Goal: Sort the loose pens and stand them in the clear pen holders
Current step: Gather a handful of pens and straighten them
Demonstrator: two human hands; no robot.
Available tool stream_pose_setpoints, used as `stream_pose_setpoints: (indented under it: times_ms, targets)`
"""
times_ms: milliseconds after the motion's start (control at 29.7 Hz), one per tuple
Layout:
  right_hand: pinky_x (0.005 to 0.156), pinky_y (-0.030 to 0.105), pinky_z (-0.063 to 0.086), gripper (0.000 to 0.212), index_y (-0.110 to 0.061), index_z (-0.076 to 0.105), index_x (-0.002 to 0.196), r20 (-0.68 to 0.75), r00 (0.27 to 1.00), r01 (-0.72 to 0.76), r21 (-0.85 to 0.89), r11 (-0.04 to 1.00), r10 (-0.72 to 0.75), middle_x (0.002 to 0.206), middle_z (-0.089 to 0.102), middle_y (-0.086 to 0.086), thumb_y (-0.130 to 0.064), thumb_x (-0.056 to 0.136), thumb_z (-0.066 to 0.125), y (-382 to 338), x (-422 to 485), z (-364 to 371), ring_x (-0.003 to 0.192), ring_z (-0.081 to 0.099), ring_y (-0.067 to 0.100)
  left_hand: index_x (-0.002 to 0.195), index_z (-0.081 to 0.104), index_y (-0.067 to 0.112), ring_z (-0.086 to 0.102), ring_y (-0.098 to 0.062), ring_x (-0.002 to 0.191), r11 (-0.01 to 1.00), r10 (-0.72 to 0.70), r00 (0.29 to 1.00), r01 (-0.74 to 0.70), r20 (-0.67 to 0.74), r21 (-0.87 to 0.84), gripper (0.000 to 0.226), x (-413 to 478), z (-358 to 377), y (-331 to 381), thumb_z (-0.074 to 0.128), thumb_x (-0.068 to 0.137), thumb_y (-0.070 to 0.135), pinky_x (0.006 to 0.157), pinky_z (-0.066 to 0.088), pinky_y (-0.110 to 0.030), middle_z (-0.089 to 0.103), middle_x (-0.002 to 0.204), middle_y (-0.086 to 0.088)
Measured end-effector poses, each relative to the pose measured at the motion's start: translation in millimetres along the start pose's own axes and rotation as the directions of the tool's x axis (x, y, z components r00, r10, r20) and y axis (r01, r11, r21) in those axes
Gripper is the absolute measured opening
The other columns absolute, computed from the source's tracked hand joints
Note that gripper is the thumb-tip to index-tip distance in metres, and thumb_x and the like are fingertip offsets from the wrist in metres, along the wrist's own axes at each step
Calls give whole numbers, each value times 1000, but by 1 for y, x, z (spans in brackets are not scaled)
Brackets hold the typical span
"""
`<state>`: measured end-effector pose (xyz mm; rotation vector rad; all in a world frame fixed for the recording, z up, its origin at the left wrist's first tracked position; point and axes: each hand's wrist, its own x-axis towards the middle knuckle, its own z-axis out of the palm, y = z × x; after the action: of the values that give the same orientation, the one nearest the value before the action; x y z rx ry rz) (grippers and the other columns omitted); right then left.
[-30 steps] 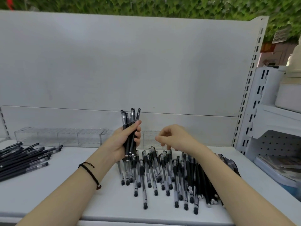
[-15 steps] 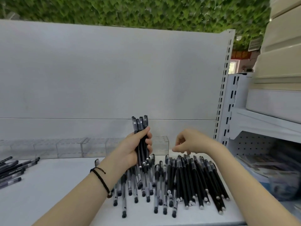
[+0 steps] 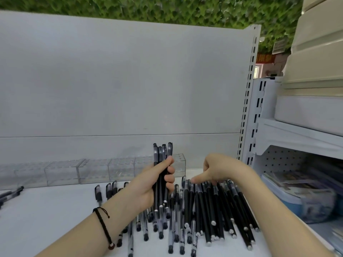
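- Our left hand point(image 3: 154, 184) gripped a bundle of black pens point(image 3: 162, 154) upright. Fingers and thumb were curled round the barrels, and the caps stood above the fist.
- Our right hand point(image 3: 220, 169) hung low over the far ends of the loose pens point(image 3: 204, 210). One finger point(image 3: 199, 179) reached toward the caps and the rest curled under. From this angle we could not tell whether it pinched a pen or only touched one.
- The loose pens lay roughly side by side on the white shelf point(image 3: 46, 219), beneath and between both hands. A smaller heap of pens point(image 3: 11, 193) lay well apart at the left edge.
- The clear pen holders point(image 3: 96, 171) stood in a row against the back panel, just behind the left hand, with no pens in them that we could see.
- We judged the step in hand to be gathering like pens into the left fist, with none yet stood in a holder.
- The next move called for a clean pinch on one matching pen, lifted without dragging its neighbours, then slid into the bundle.
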<state>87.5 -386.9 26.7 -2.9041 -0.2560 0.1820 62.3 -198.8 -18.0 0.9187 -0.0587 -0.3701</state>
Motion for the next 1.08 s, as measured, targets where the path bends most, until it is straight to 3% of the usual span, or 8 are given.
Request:
stream_pose_setpoints:
  times_ms: [67,168,370,504,740,1076]
  targets:
    - [60,26,44,54,-10,62,63,10,1000,-8,-5,1000,8,59,63,-1,-63,72,71,-2,-1,0,53,53,13,95,55,13,41,-8,39,1000,0,1000,0,-2,4,24,-1,0,0,68,77,23,34,39,-19,50,60,2]
    - [63,26,47,57,-2,71,81,6,1000,-7,26,1000,7,68,68,3,-59,72,73,-6,0,3,59,57,16,97,56,12,42,-8,40,1000,2,1000,-2,-9,7,30,-1,0,-1,71,74,24,34,39,-20,51,61,1]
    - [61,29,50,47,-4,67,99,-38,999,-22,47,999,23,67,63,6,-45,78,74,-16,4,13,58,57,20,97,56,11,42,-8,40,1000,13,1000,-13,-18,11,32,-1,0,-2,72,72,23,35,40,-20,51,62,1]
    - [58,27,52,39,-2,69,91,-88,996,-23,115,993,33,62,62,6,-39,78,74,-16,11,17,48,56,17,98,55,11,42,-8,40,1000,14,1000,-13,-19,5,32,-3,0,-1,71,72,23,35,40,-19,51,61,0]
    - [44,16,41,36,-8,65,103,-98,995,32,416,909,10,61,62,1,-29,77,79,1,16,15,39,51,7,97,54,11,42,-9,40,1000,21,999,-21,-27,13,32,-3,-1,1,71,72,23,35,40,-20,52,61,1]
    - [42,17,38,33,-10,71,94,28,999,2,444,896,-16,52,56,-4,-35,75,82,3,19,15,38,44,8,97,54,11,43,-9,40,1000,19,999,-19,-35,9,33,-4,0,0,71,71,22,35,41,-20,52,61,0]
